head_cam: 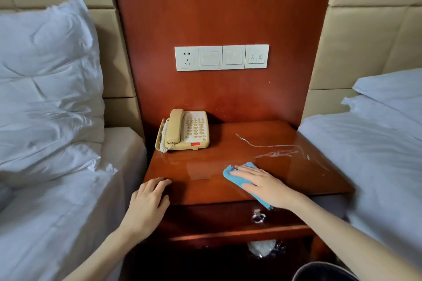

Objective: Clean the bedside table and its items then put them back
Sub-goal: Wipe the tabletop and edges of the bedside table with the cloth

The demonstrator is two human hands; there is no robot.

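Between two white beds (57,201), your glossy red-brown tabletop (296,180) carries a beige phone (183,130) at its back left corner and pale scrawled marks (278,153) toward the right edge. Your right hand (262,186) lies flat, fingers spread, pressing a blue cloth (237,174) onto the tabletop near the front edge. Your left hand (148,203) rests loosely curled on the front left corner, gripping nothing. Switches (221,57) sit on the wood panel above.

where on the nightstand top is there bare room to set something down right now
Bare wood lies right of the phone, back toward the wall panel, and between the phone and the left hand. The front middle is taken by the right hand pressing the blue cloth; white smears cover the right side.
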